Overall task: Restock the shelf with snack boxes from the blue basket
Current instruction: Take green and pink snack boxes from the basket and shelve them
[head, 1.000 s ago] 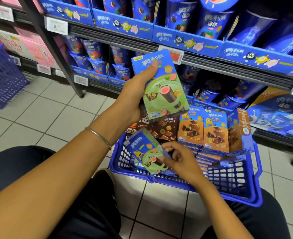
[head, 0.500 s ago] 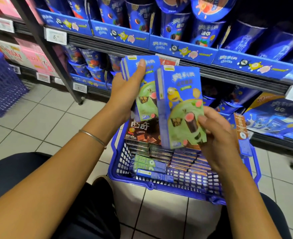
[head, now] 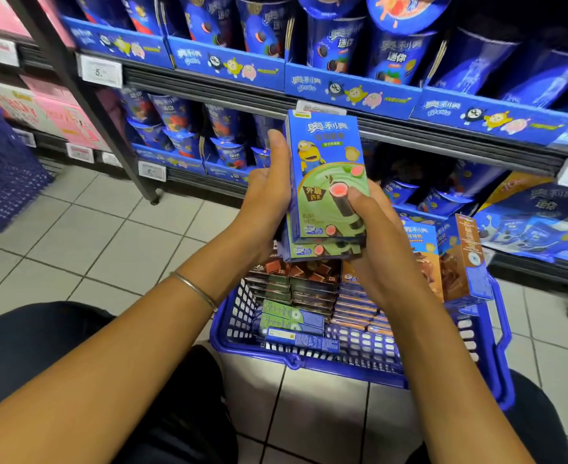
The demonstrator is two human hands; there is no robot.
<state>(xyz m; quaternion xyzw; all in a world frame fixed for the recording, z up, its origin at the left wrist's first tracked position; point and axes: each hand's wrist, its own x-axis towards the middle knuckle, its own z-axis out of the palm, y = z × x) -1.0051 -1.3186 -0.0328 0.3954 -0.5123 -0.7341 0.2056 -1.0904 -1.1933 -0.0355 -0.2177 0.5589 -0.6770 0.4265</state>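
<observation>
Cardboard, thin and glossy, makes up the green-and-blue snack boxes point(head: 326, 169), which are gathered into a small upright stack. There are two at least, and possibly a third behind, which the view does not settle. The stack is held in the air above the blue basket point(head: 359, 360), just in front of the shelf point(head: 443, 139).

The left hand point(head: 269, 199) curls round the stack's left side with its fingers running up the long edge. The right hand point(head: 383, 249) grips the lower right corner, thumb pressed flat on the front face.

Such boxes are likely light, stiff along their edges and easily dented on the broad faces. The glossy fronts could slide over one another. The safest hold is probably across the long edges, clamping the stack from both sides with a finger under the bottom.

The front box reads 奥利奥 in white at the top, above a yellow Minion figure. A brown badge on it begins 外脆. The blue shelf trays point(head: 349, 83) repeat 奥利奥, and the cups point(head: 399, 51) above add 迷你. A white price tag point(head: 100, 72) shows a 5.
</observation>
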